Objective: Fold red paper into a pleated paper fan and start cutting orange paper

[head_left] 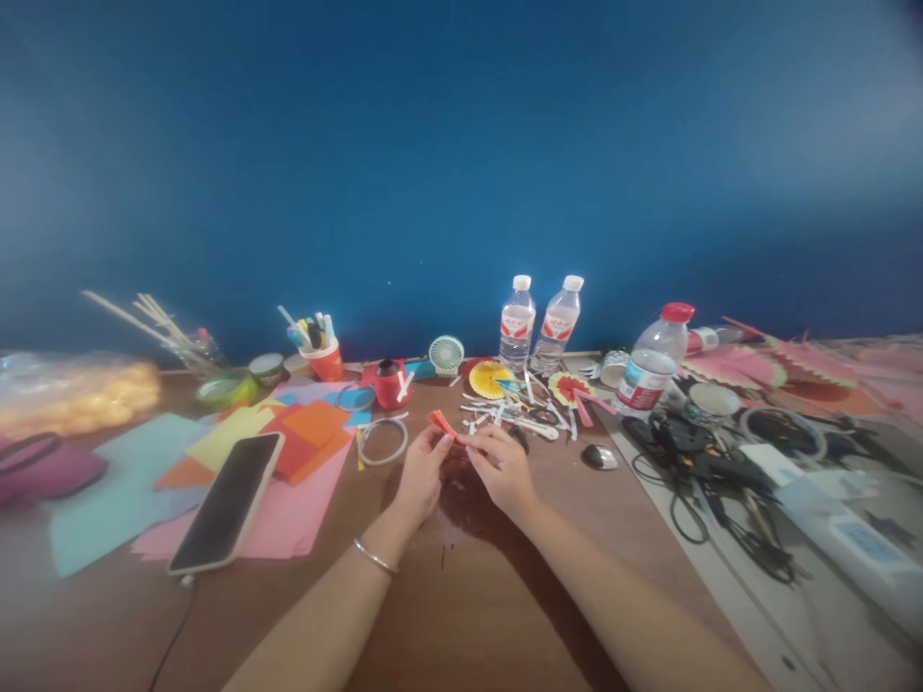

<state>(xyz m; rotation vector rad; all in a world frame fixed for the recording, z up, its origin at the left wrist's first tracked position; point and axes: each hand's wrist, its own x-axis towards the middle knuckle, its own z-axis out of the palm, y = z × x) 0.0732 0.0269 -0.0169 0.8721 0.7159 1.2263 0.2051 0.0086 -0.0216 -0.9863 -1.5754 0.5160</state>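
Observation:
Both my hands meet over the middle of the wooden table (461,615). My left hand (420,471) and my right hand (505,468) are closed in pinches on a small folded strip of orange-red paper (441,422) held between them. A thin bracelet circles my left wrist. Just beyond my fingers lie white paper scraps and scissors (530,423), and two small pleated paper fans (490,379) in yellow and red.
A phone (227,502) lies on coloured paper sheets (288,452) at the left. A red pen cup (326,359), a tape ring (382,440), a small fan (446,354) and three water bottles (516,323) stand behind. Cables and tools (713,471) crowd the right.

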